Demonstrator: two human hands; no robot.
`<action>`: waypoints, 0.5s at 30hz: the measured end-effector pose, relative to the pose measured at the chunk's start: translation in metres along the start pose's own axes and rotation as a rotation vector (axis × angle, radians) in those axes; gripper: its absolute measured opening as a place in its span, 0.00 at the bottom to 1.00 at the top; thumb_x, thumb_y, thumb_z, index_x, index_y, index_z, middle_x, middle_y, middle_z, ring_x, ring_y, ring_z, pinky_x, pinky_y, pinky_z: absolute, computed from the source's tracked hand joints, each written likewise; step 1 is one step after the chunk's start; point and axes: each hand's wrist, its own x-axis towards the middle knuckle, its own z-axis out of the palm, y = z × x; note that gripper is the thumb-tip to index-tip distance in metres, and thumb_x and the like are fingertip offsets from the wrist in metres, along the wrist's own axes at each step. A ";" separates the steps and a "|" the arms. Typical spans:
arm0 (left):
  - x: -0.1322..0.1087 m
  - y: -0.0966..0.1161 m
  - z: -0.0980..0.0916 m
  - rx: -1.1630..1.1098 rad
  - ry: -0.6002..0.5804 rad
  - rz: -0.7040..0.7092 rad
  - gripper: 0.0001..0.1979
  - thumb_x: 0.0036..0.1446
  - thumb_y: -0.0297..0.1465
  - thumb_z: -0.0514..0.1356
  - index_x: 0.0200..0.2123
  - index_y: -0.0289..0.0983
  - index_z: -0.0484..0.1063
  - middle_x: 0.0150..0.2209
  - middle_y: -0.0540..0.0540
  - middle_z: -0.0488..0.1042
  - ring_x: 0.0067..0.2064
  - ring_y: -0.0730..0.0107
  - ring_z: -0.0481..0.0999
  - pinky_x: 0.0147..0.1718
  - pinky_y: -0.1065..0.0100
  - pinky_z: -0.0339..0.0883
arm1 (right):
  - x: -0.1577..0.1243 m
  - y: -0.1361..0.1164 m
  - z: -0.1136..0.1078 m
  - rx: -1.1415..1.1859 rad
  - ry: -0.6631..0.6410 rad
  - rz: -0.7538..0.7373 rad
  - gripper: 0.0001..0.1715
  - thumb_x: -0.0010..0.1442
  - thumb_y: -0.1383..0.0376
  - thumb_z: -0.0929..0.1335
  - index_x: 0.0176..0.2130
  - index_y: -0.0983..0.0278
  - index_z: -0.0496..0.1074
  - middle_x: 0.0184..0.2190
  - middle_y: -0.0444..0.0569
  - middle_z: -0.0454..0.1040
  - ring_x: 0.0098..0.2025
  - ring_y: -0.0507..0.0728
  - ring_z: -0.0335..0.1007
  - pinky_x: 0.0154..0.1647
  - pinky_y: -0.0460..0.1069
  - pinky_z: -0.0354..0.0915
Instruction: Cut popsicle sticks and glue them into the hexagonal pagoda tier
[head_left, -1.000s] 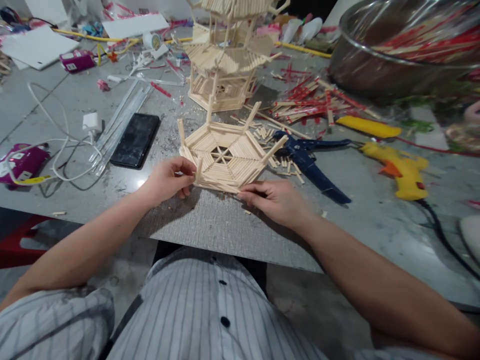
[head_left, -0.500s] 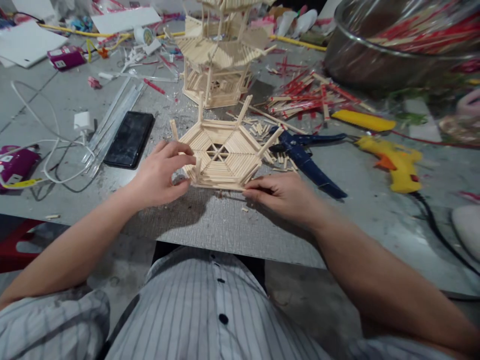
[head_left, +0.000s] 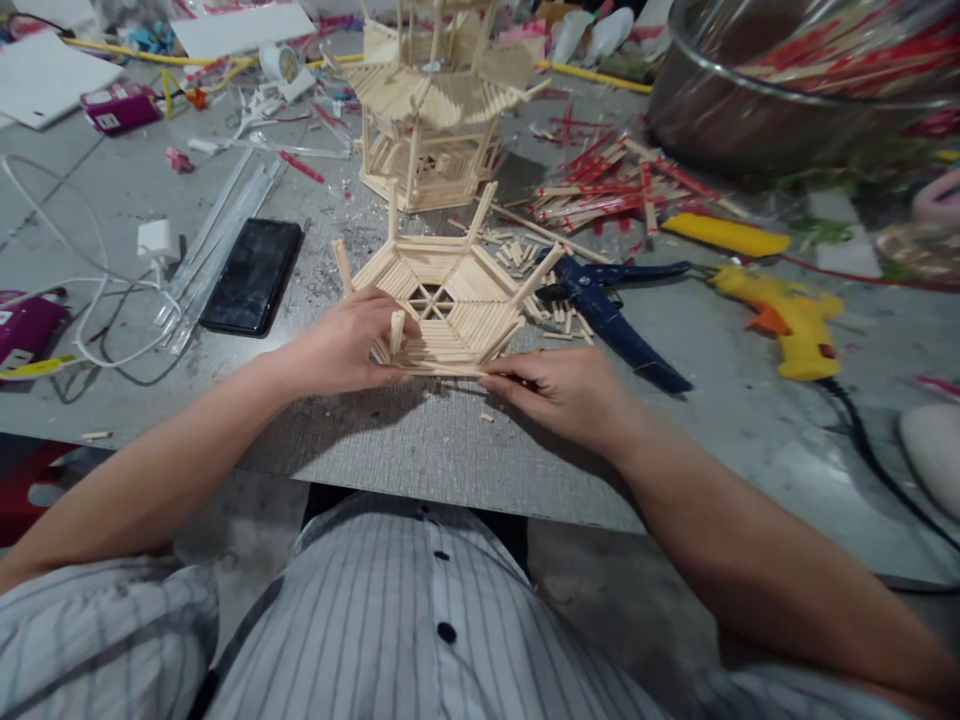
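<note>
A striped shirt [head_left: 360,620] is nearest, well below both hands' fingers, with the near edge of the grey table [head_left: 465,470] between. A loose stick offcut [head_left: 487,417] lies on the table just below the right fingertips.

The right hand [head_left: 562,395] has thumb and forefinger pressed together, pinching the near right corner of a hexagonal stick frame [head_left: 480,325]. The left hand [head_left: 345,340] bends about the frame's near left corner, thumb low along the outer edge and the other fingers reaching over the side, around a short upright post [head_left: 396,335]. Whether those fingertips press on the post or only curl beside it, I cannot tell. The frame lies flat between the two sets of fingers, its other posts leaning at the corners beyond them.

Past the left fingers, to their left, a black phone [head_left: 253,277] lies face up, with a white plug [head_left: 157,240] farther left. Beyond the right fingers, to their right, rests a blue hand tool [head_left: 615,325]; a yellow glue gun [head_left: 795,320] lies farther right. Straight beyond the fingers stands a tiered stick tower [head_left: 427,95], and red-wrapped sticks [head_left: 600,195] and a metal pot [head_left: 720,120] sit beyond the right fingers, rightward.
</note>
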 end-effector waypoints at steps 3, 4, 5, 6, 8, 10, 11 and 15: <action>0.001 -0.001 0.003 0.011 0.036 0.038 0.12 0.49 0.37 0.63 0.36 0.36 0.71 0.35 0.43 0.74 0.42 0.60 0.69 0.44 0.62 0.59 | 0.000 -0.001 0.001 -0.017 0.004 -0.003 0.17 0.61 0.57 0.62 0.37 0.59 0.77 0.30 0.46 0.79 0.29 0.54 0.75 0.28 0.47 0.61; 0.000 -0.001 0.004 0.013 0.049 0.041 0.12 0.49 0.37 0.63 0.35 0.37 0.71 0.35 0.43 0.74 0.41 0.60 0.69 0.44 0.61 0.59 | 0.001 -0.002 0.001 -0.023 0.008 -0.002 0.17 0.62 0.57 0.61 0.37 0.59 0.77 0.30 0.46 0.79 0.29 0.54 0.75 0.28 0.47 0.61; 0.000 -0.002 0.005 0.013 0.058 0.041 0.12 0.49 0.38 0.63 0.36 0.37 0.72 0.34 0.43 0.74 0.42 0.59 0.69 0.45 0.60 0.59 | 0.001 -0.002 0.002 -0.031 0.012 -0.002 0.17 0.62 0.57 0.61 0.37 0.59 0.77 0.30 0.47 0.79 0.29 0.54 0.75 0.28 0.47 0.61; 0.000 -0.002 0.006 0.014 0.066 0.039 0.12 0.49 0.38 0.63 0.36 0.38 0.72 0.34 0.43 0.74 0.42 0.59 0.69 0.45 0.59 0.59 | 0.001 -0.002 0.002 -0.039 0.013 -0.003 0.17 0.62 0.57 0.61 0.37 0.60 0.77 0.31 0.47 0.79 0.29 0.55 0.75 0.28 0.47 0.61; -0.001 -0.004 0.009 0.021 0.080 0.030 0.12 0.49 0.39 0.63 0.36 0.39 0.73 0.35 0.43 0.75 0.44 0.57 0.68 0.47 0.58 0.58 | 0.001 -0.002 0.002 -0.050 0.009 -0.002 0.17 0.62 0.57 0.61 0.37 0.60 0.77 0.31 0.47 0.79 0.30 0.55 0.75 0.28 0.48 0.61; -0.002 -0.004 0.011 0.040 0.099 0.022 0.13 0.49 0.40 0.63 0.35 0.39 0.74 0.36 0.43 0.75 0.45 0.56 0.67 0.47 0.56 0.57 | 0.001 -0.002 0.002 -0.047 0.004 0.001 0.17 0.62 0.57 0.61 0.37 0.59 0.77 0.31 0.47 0.79 0.30 0.55 0.75 0.28 0.48 0.61; -0.002 -0.005 0.011 0.048 0.109 0.015 0.13 0.49 0.40 0.63 0.35 0.39 0.74 0.37 0.43 0.75 0.46 0.56 0.67 0.48 0.56 0.56 | 0.001 -0.002 0.002 -0.040 0.001 0.004 0.17 0.62 0.57 0.61 0.37 0.59 0.77 0.31 0.47 0.79 0.30 0.55 0.75 0.28 0.47 0.61; -0.002 -0.006 0.015 0.025 0.130 -0.032 0.12 0.47 0.40 0.64 0.34 0.40 0.75 0.38 0.45 0.76 0.48 0.56 0.66 0.51 0.55 0.51 | 0.002 -0.003 0.003 -0.006 0.004 0.018 0.17 0.62 0.57 0.61 0.38 0.59 0.77 0.31 0.45 0.79 0.30 0.54 0.75 0.28 0.47 0.62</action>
